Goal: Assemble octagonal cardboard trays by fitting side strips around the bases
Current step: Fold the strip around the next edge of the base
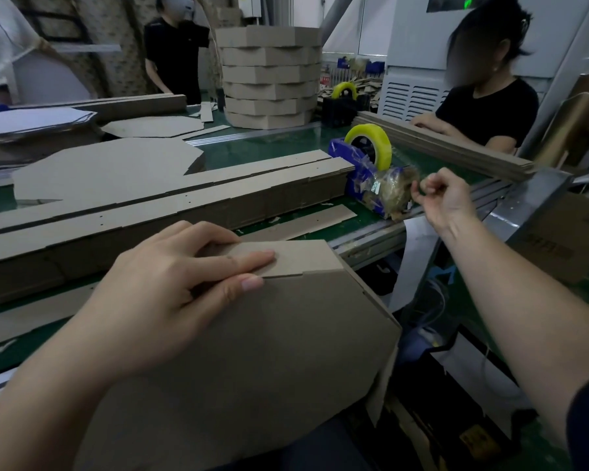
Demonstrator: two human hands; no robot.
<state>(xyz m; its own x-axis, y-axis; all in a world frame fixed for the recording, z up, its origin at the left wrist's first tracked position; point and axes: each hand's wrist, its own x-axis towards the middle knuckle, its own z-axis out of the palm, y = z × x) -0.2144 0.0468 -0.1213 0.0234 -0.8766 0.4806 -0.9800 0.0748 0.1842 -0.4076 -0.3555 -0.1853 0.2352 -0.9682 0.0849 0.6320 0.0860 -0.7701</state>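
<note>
Two hands busy: the left hand (170, 290) presses straight-fingered on the brown octagonal cardboard tray (286, 334), the right hand (446, 202) pinches clear tape (407, 191) at the blue dispenser (361, 185).

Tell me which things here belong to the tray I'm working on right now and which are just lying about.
In use: tray, left hand pressing its strip seam; blue tape dispenser; tape end, pinched by right hand.
Lying about: stack of finished trays; spare side strips; flat bases; black tape dispenser; white sheets.
</note>
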